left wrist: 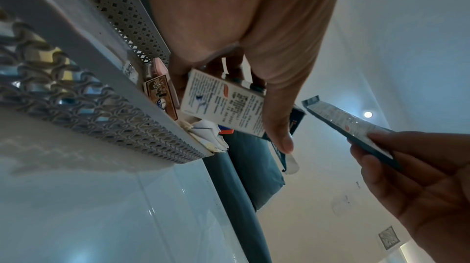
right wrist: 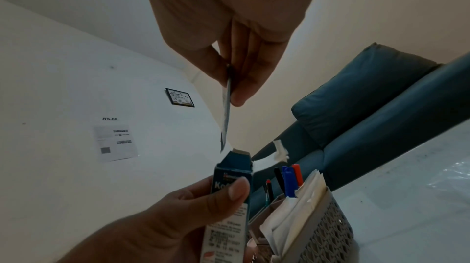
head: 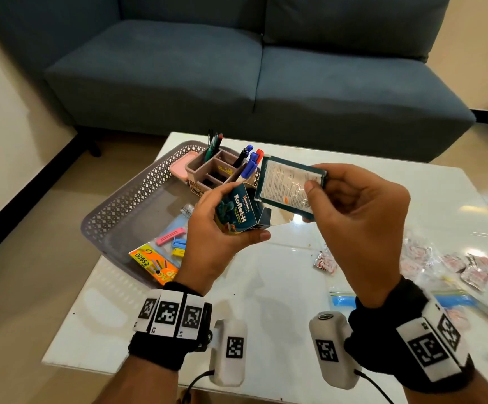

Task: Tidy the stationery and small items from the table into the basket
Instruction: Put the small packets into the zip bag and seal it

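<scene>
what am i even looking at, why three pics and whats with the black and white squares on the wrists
No robot here: a person works with two bare hands, wearing wristbands with printed marker squares and a small camera on each wrist. The big picture comes from a camera on the head, looking down; the other two look along each hand from the wrists.

The left hand holds a small teal carton with its top flap open. The right hand pinches a flat sachet just above that opening.

On the white table sits a grey basket holding a pen organiser, a pink case and a bag of clips. Small wrapped packets lie to the right.
</scene>
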